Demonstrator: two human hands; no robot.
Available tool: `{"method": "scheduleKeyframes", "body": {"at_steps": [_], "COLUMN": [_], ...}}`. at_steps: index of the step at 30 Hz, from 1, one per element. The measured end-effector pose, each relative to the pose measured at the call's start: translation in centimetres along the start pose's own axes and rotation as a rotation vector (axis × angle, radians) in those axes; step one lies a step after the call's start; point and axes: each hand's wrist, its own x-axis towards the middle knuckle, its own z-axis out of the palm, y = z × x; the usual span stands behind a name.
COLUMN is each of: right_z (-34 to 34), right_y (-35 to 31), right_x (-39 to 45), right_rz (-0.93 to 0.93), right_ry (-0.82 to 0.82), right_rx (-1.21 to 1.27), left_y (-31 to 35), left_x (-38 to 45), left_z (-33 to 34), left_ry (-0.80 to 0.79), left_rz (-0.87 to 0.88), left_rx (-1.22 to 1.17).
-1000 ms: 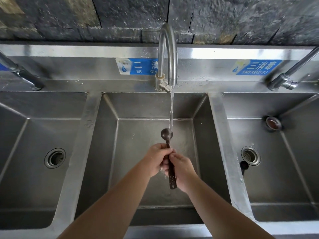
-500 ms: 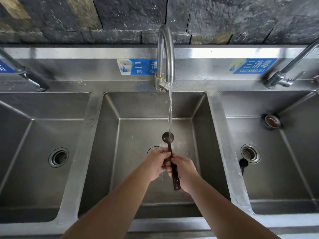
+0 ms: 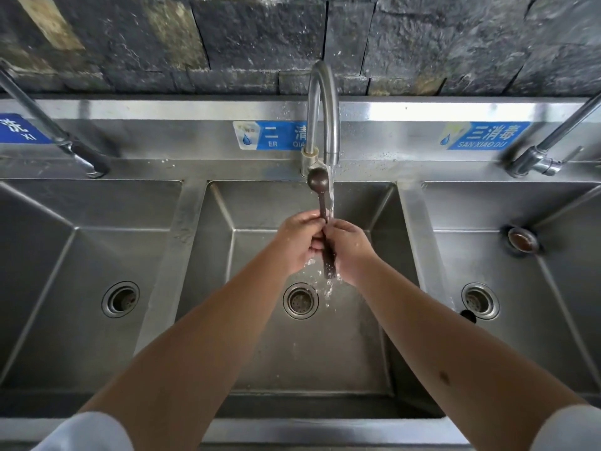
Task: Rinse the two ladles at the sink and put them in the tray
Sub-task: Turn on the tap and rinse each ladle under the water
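Note:
A dark brown ladle (image 3: 319,182) stands nearly upright over the middle sink basin (image 3: 374,336), its small round bowl close under the faucet spout (image 3: 322,109). Water runs down along its handle. My left hand (image 3: 300,242) and my right hand (image 3: 349,249) both wrap the handle from either side, thumbs meeting near the top. The handle's lower end pokes out below my hands. A small dark object (image 3: 468,315) lies in the right basin; I cannot tell what it is. No tray is in view.
Three steel basins sit side by side, each with a drain: left drain (image 3: 120,299), middle drain (image 3: 300,300), right drain (image 3: 480,300). Side faucets stand at left (image 3: 74,151) and right (image 3: 536,161). A round strainer plug (image 3: 522,239) rests in the right basin. Dark stone wall behind.
Both hands have lifted the ladle up toward the spout, so its bowl now sits just below the outlet. The stream now runs down the handle and over my fingers.

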Motion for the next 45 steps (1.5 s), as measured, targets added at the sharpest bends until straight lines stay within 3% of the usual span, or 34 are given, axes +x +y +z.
{"method": "scheduleKeyframes", "body": {"at_steps": [4,9,16,24,32,41,45], "right_z": [0.7,0.3,-2.0,-6.2,-10.0,-17.8,-22.5], "right_y": [-0.4,0.5,5.6,9.7,8.6,1.9,-0.6], "right_x": [0.3,-0.6,-4.9,-9.7,-12.4,-12.9,-12.9], "right_rz": [-0.059,-0.084,0.171,0.44,0.26,-0.021,-0.022], "right_ry": [-0.012,0.016,0.209,0.279,0.336,0.411,0.399], "right_rx": [0.038,-0.152,-0.265,-0.039,-0.22,-0.84,-0.656], "left_y": [0.8,-0.6,-7.1,-12.9,-13.2,-12.7,-13.5], "left_x": [0.0,-0.5,-2.9,-6.6,-7.9,-5.4,-3.5], "left_z": [0.3,0.4,-0.4,0.1,4.3,14.6,19.8], "left_ry": [0.003,0.052,0.08,0.007,-0.034,-0.153,-0.24], "left_rz": [0.06,0.005,-0.263,-0.47,-0.481,-0.437,-0.31], "left_rx": [0.001,-0.053,-0.016,0.054,0.014,-0.11,-0.031]}}
